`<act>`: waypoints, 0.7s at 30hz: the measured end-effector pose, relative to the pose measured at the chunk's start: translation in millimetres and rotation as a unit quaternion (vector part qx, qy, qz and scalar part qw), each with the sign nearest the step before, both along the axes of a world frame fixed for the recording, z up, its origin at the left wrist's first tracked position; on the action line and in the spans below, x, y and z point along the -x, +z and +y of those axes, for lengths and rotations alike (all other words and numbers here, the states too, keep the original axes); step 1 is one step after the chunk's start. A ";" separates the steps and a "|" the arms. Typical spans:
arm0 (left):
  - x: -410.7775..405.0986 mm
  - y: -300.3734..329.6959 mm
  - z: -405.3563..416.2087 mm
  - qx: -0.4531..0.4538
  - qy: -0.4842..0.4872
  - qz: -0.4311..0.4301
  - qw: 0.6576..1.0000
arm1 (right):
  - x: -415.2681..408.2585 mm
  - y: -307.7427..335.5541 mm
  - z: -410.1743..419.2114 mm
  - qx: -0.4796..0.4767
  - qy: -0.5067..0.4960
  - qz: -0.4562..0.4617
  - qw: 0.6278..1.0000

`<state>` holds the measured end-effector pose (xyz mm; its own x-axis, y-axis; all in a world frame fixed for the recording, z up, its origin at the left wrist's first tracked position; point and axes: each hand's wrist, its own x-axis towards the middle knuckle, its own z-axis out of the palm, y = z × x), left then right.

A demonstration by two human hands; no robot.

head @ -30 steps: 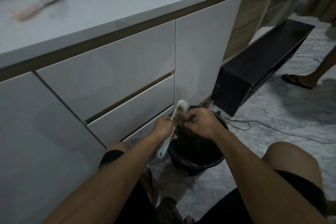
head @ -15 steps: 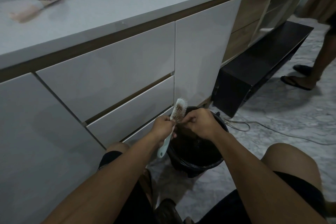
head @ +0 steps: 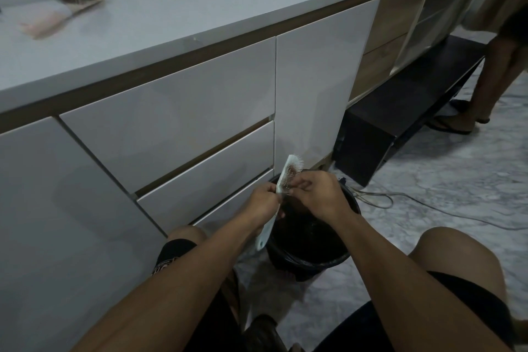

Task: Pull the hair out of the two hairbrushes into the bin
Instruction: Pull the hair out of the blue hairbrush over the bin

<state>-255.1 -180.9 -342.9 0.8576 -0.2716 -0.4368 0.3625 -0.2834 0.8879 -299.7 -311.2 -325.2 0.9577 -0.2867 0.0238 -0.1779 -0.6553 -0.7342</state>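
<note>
Holding item one, a pale mint plastic paddle hairbrush (head: 281, 188), your left hand (head: 264, 204) wraps the neck where handle meets head, fingers curled round it, bristle face turned to your right and the handle end pointing down past the near-left rim of the round black plastic bin (head: 311, 234). Your right hand (head: 320, 197) works over the bin mouth, fingertips (head: 297, 186) pinched narrow on the wad of brown hair (head: 292, 173) caught in the pins. Handling, by judgement: brush light and stiff, smooth plastic likely slick, so keep hold at the neck; pins probably flex; hair soft, tangled, near weightless, best taken low at the pin roots and peeled off as a mat so it drops into the bin. Item two, a pink-handled hairbrush (head: 61, 14) loaded with a large clump of brown hair, lies untouched near the back left corner of the white cabinet countertop (head: 228, 17); blurred, so its material is unclear. Take it by the handle.
</note>
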 end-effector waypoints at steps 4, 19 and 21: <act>-5.6 -0.3 3.5 -0.007 0.019 -0.001 1.000 | -0.5 1.8 -4.3 0.013 0.025 0.023 0.999; -3.1 1.7 0.5 0.013 -0.005 -0.002 1.000 | 0.2 -1.4 0.4 0.016 -0.016 0.026 0.999; -3.6 2.4 1.9 0.007 0.005 -0.004 1.000 | -0.1 -0.4 -3.3 0.039 -0.032 0.018 0.999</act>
